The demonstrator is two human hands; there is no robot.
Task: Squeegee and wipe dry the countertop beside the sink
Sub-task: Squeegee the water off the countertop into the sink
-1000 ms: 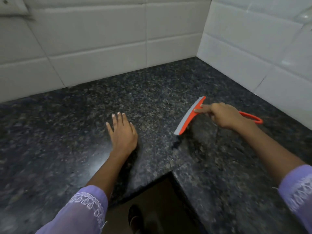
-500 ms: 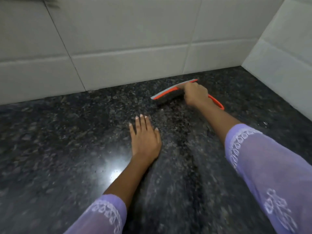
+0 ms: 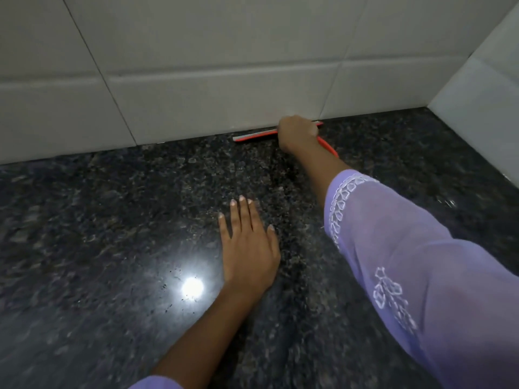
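An orange squeegee (image 3: pixel 254 135) with a grey rubber blade lies along the foot of the back wall on the dark speckled granite countertop (image 3: pixel 112 220). My right hand (image 3: pixel 297 133) is closed around its handle, arm stretched far forward; the orange handle loop shows just behind the wrist. My left hand (image 3: pixel 248 245) rests flat on the countertop nearer to me, fingers together and pointing away, holding nothing. No sink or cloth is in view.
White tiled wall (image 3: pixel 196 80) runs along the back of the counter, and a second tiled wall (image 3: pixel 483 113) meets it at the right corner. A bright lamp reflection (image 3: pixel 192 287) shines on the stone left of my left wrist.
My right hand has carried the squeegee from the middle of the counter out to the back wall, blade now parallel to it. My left hand has stayed flat on the stone.
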